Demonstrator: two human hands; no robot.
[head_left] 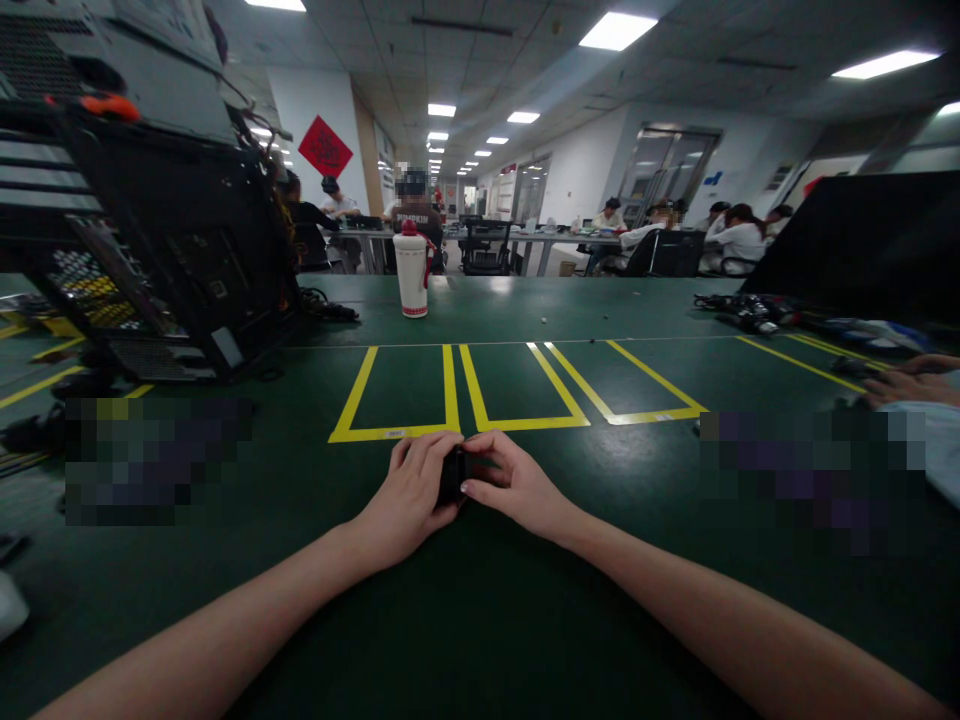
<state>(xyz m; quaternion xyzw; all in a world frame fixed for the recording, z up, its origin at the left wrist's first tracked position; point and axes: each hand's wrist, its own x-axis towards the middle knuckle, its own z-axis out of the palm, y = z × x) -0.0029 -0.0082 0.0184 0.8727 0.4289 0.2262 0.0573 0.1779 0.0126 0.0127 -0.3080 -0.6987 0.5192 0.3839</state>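
A small black object [452, 476] stands between my two hands, just below the yellow tape frames on the green table. My left hand [409, 495] wraps round its left side, thumb low and fingers over the top. On the other side, my right hand [517, 482] grips it with thumb and fingertips at its right edge. Both hands are closed on it. Its details are too dark to make out, and my left fingers hide part of it.
Yellow tape [525, 424] marks three frames on the green table [480, 600]. Beyond stands a white bottle [412, 275]. A black computer case [202, 250] fills the left, with cables beside it. Another person's hand [919, 382] and more cables [750, 312] are at right.
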